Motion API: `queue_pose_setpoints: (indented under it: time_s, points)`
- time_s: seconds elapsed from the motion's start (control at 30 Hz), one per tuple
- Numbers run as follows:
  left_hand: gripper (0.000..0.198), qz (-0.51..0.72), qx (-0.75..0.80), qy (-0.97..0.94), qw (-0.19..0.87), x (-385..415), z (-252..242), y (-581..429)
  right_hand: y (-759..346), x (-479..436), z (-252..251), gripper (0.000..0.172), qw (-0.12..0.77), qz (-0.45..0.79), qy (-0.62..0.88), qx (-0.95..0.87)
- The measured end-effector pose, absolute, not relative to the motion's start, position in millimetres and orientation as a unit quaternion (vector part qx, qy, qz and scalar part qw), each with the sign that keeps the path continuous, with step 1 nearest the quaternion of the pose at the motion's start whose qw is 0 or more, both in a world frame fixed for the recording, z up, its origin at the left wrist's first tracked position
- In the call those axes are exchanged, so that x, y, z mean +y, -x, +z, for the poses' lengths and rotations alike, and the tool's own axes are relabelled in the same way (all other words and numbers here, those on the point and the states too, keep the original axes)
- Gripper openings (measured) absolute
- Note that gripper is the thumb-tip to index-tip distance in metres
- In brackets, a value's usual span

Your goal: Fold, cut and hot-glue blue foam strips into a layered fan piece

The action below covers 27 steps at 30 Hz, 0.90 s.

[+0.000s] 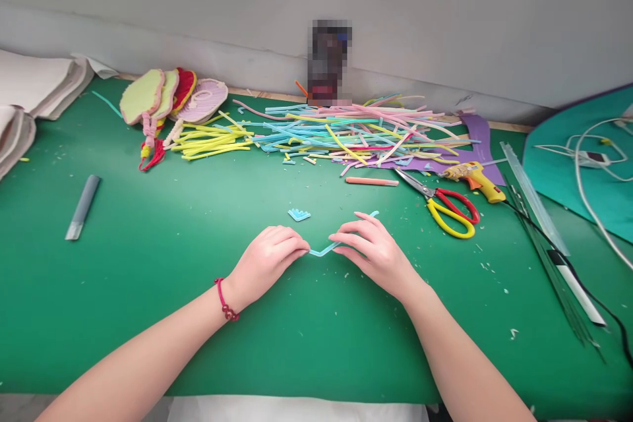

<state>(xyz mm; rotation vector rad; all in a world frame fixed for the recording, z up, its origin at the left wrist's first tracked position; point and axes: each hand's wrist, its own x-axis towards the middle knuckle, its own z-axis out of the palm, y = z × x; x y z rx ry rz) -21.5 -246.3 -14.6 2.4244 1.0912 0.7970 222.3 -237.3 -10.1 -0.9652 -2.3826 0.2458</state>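
Observation:
My left hand [270, 257] and my right hand [368, 249] rest on the green table mat [148, 277], both pinching one thin light-blue foam strip [322, 251]. The strip is bent into a shallow V between the two hands, and its far end pokes out beyond my right fingers. A red bead bracelet [226, 303] is on my left wrist. A small folded zigzag piece of blue strip [299, 214] lies just beyond my left hand.
A heap of coloured foam strips [346, 128] lies at the back, with padded fan-shaped pieces [171, 95] to its left. Red-and-yellow scissors [448, 208], a yellow glue gun [475, 178], an orange stick [372, 181], clear glue sticks [531, 194] and a grey knife [82, 208] surround the hands.

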Motion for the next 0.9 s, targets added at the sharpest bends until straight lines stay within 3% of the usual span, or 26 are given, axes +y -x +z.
queue_pose_setpoints:
  time_s: [0.17,0.33,0.5,0.9]
  points:
    - [0.016,0.271,0.374,-0.862,0.208,-247.7,-16.1,19.8,-218.6,-235.4,-8.5,0.011,0.305,0.095,0.325,-0.89]
    - [0.015,0.249,0.314,-0.908,0.117,-250.7,-20.2,18.8,-207.0,-237.6,-17.9,0.009,0.32,0.138,0.289,-0.891]
    - [0.027,0.214,0.279,-0.934,0.06,-250.4,-21.6,20.1,-204.1,-240.2,-27.0,0.01,0.312,0.17,0.273,-0.894]
    - [0.027,0.179,0.203,-0.943,0.196,-248.0,-7.7,23.5,-214.6,-246.4,-11.9,0.012,0.274,0.164,0.25,-0.914]
